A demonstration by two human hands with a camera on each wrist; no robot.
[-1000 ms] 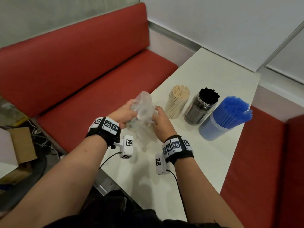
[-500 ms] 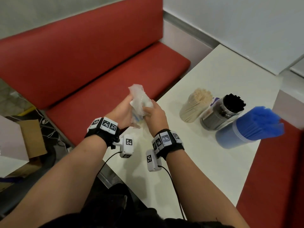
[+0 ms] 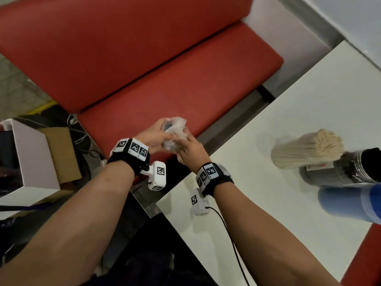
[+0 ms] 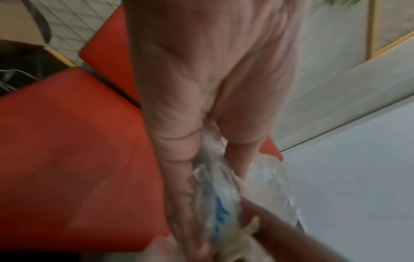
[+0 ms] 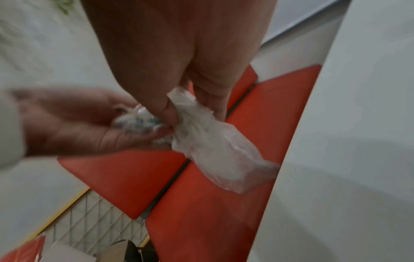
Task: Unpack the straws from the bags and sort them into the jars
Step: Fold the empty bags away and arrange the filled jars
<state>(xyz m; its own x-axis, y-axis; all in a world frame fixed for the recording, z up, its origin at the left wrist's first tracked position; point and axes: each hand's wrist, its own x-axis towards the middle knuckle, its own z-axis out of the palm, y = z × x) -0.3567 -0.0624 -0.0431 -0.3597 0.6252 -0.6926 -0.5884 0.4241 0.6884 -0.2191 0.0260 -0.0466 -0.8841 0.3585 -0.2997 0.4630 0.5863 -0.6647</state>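
Both hands crumple an empty clear plastic bag over the counter's near-left edge: left hand and right hand each clench it, probably to discard it. Three straw-filled jars stand right.

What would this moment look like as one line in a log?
left hand: grips crumpled clear plastic bag | right hand: pinches same bag | bag: off white table, over red bench | jars: full
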